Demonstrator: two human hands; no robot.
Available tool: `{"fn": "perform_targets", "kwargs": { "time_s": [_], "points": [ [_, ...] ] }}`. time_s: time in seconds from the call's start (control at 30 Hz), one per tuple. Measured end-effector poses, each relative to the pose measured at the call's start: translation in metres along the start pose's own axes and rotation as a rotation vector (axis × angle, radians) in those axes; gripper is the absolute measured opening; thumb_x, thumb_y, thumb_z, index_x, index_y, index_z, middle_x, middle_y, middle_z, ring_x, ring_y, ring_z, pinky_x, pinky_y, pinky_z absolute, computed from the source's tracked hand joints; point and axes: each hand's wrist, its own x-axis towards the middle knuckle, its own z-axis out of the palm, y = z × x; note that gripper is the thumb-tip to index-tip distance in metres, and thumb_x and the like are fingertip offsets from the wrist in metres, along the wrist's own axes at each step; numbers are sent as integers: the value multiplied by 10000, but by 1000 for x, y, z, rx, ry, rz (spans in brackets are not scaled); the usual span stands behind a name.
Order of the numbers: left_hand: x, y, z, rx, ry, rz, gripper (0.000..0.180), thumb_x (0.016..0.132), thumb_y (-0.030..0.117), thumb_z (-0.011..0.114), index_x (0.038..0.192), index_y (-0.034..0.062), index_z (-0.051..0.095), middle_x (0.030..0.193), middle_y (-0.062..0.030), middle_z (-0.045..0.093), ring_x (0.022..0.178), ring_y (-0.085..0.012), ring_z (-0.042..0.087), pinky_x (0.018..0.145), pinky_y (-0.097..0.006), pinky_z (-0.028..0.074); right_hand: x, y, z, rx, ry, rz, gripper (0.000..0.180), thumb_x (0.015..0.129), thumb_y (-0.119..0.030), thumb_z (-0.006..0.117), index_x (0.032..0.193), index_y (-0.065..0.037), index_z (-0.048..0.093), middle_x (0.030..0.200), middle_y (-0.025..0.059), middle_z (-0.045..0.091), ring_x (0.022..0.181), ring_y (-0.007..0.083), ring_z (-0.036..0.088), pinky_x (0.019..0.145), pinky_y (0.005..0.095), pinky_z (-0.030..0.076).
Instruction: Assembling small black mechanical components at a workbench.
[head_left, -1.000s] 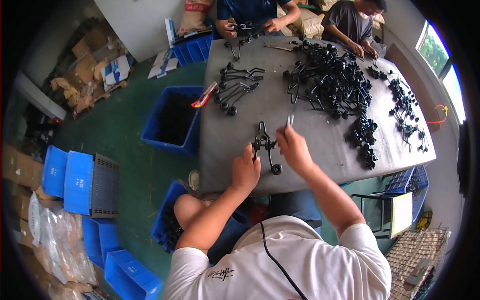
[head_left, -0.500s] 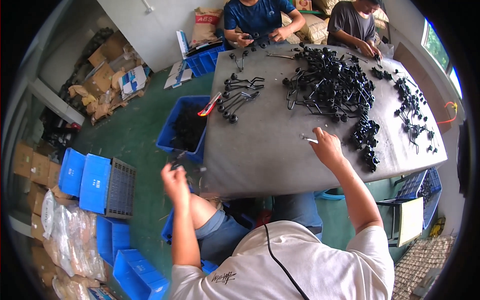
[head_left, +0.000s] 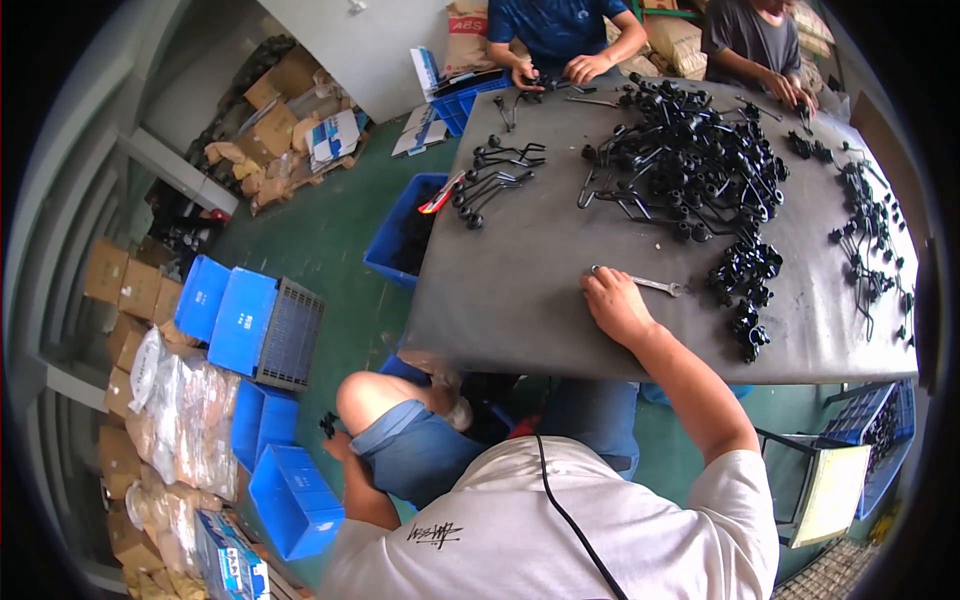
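My right hand [head_left: 617, 308] rests on the table, its fingers curled over the middle of a metal wrench [head_left: 658, 286]. The wrench lies nearly flat, one end showing on each side of the fingers. My left hand [head_left: 338, 446] is low beside my bent knee, off the table's left side. It grips a small black part [head_left: 328, 425], whose exact kind I cannot make out; the knee and forearm partly hide the hand. Black bent rods with round ends [head_left: 490, 192] lie at the table's left, near a red-handled cutter knife [head_left: 441, 193].
A heap of black rod parts [head_left: 690, 160] covers the grey table's [head_left: 530, 320] far middle. Smaller black clips [head_left: 745, 270] lie to its right. Blue crates [head_left: 290, 500] stand on the floor at left. Two people work across the table; one person's hands [head_left: 560, 75] hold black parts.
My left hand has dropped from beside the table edge to below my knee, carrying the black part. My right hand has lowered the wrench onto the table. The view has shifted.
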Motion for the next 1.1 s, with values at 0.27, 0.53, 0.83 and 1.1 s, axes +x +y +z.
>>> {"fn": "perform_targets", "kwargs": {
  "time_s": [0.27,0.53,0.83,1.1],
  "points": [
    [18,49,-3,244,-204,297,451,870,274,658,1172,-60,632,1168,-254,669,1048,-408,651,925,-458,503,8,-28,-10,35,-143,-115,171,921,-212,616,1004,-62,623,932,94,544,933,258,583,844,387,472],
    [-188,413,29,-440,-701,1152,317,917,110,669,1223,32,648,1149,-148,688,1040,-240,673,935,-355,513,15,-30,-21,-31,-232,-52,204,920,-244,630,1020,-66,618,915,94,537,849,246,591,781,371,478],
    [-286,506,176,-139,-555,1597,498,811,282,772,1221,56,601,1138,-142,671,1080,-315,635,960,-444,452,20,-36,-12,-37,-201,-76,214,896,-226,645,1033,-67,610,906,86,524,847,240,595,777,368,481],
    [-260,528,174,-107,-802,1507,669,724,302,845,1289,66,573,1212,-216,608,1174,-367,581,1016,-463,471,23,-39,-10,-26,-105,-22,176,882,-208,640,971,-60,605,904,111,531,848,282,604,804,405,497]
  ]
}}
